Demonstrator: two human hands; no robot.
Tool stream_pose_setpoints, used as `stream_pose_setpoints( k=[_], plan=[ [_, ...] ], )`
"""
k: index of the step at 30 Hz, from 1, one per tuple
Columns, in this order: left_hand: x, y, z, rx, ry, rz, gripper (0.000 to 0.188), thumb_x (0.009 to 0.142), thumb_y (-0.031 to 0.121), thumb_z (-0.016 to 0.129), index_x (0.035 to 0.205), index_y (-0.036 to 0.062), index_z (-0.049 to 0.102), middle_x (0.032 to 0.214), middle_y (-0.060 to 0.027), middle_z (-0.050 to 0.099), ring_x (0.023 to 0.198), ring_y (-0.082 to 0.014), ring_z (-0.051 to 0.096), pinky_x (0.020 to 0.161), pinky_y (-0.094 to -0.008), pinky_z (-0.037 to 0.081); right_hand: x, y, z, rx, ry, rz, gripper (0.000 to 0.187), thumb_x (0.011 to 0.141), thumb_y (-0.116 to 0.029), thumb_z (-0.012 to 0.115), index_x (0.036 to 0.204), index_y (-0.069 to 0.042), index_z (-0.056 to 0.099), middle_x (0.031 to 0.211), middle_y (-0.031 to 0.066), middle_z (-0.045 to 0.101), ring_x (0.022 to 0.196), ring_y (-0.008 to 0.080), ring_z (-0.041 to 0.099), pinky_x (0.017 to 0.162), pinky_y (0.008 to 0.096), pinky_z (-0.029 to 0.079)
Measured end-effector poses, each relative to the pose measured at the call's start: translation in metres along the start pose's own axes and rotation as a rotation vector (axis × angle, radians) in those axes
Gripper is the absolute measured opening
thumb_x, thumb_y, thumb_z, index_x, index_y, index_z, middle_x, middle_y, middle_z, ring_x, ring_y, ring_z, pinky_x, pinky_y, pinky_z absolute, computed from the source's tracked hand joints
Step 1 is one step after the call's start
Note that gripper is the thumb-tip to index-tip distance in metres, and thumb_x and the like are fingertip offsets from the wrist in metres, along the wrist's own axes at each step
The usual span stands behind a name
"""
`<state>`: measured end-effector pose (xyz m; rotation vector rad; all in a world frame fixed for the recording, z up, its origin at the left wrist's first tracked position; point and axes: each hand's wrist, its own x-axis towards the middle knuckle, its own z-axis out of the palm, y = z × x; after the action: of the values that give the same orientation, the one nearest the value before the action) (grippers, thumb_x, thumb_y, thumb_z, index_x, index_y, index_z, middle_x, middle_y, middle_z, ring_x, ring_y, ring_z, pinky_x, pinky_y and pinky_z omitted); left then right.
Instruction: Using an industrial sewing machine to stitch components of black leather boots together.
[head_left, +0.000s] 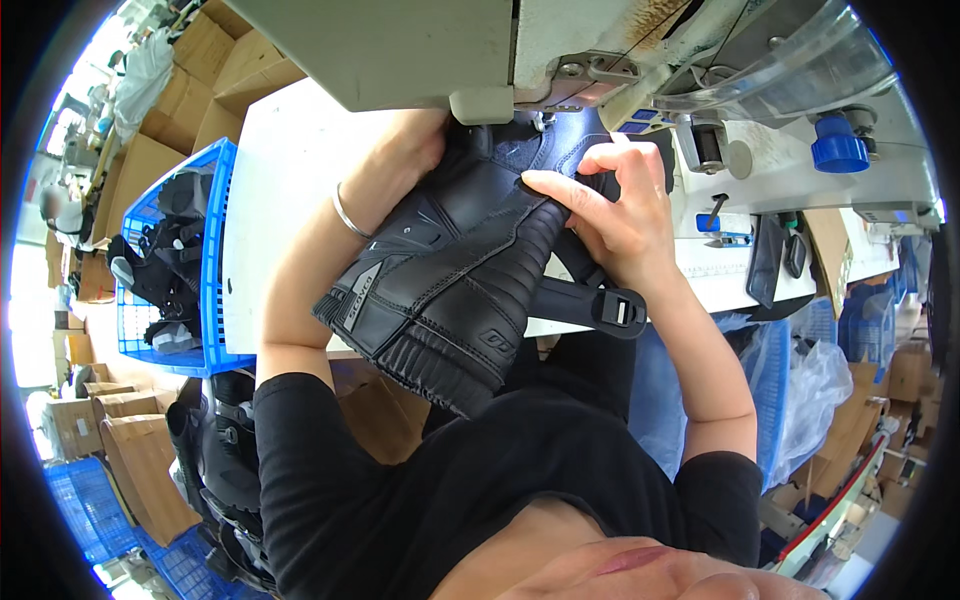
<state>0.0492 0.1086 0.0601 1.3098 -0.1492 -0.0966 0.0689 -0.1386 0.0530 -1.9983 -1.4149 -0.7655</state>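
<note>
A black leather boot (440, 270) with ribbed panels and stitched seams lies under the head of a sewing machine (430, 50), its shaft toward me. My right hand (625, 210) grips the boot's far right edge, with the thumb pressed on the leather and the index finger bent close to it. A black strap with a buckle (620, 311) hangs off the boot below this hand. On the boot's left side rests my left hand (425, 145), a bangle around its wrist. The machine head and the boot hide most of its fingers.
The white table (275, 220) carries the machine. At left stands a blue crate (215, 270) with black boot parts, near cardboard boxes (150, 470). More black boots (225, 460) are beside my left arm. Scissors (795, 255) and small tools lie right; plastic-wrapped blue crates (775, 400) stand lower right.
</note>
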Motion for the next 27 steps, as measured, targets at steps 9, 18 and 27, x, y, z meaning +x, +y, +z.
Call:
stream_pose_setpoints(
  k=[9,18,27],
  plan=[
    [0.013,-0.002,-0.004,-0.040,0.003,0.030,0.026,0.088,0.014,0.067,0.109,-0.0003,0.066,0.104,-0.0128,0.068,0.090,-0.0181,0.066,0.078,-0.0289,0.056,0.001,-0.006,0.002,-0.027,0.001,0.001,0.062,0.055,-0.010,0.078,0.113,-0.031,0.071,0.094,0.0015,0.049,0.083,0.0229,0.050,0.072,0.0355,0.047],
    [0.019,-0.001,-0.014,-0.082,0.000,0.057,0.025,0.087,0.013,0.067,0.108,-0.0007,0.066,0.103,-0.0133,0.068,0.088,-0.0180,0.067,0.076,-0.0285,0.056,0.006,-0.006,0.001,-0.062,0.010,-0.039,0.053,0.062,-0.022,0.077,0.113,-0.030,0.070,0.089,0.0006,0.048,0.074,0.0208,0.050,0.063,0.0317,0.047],
    [0.027,-0.002,-0.010,-0.113,-0.002,0.092,0.025,0.087,0.013,0.068,0.107,-0.0011,0.066,0.101,-0.0138,0.069,0.086,-0.0179,0.067,0.075,-0.0280,0.056,0.011,-0.003,-0.006,0.040,-0.063,0.024,0.069,0.050,-0.002,0.079,0.113,-0.031,0.071,0.084,0.0010,0.041,0.081,0.0244,0.045,0.067,0.0355,0.045]
  ],
)
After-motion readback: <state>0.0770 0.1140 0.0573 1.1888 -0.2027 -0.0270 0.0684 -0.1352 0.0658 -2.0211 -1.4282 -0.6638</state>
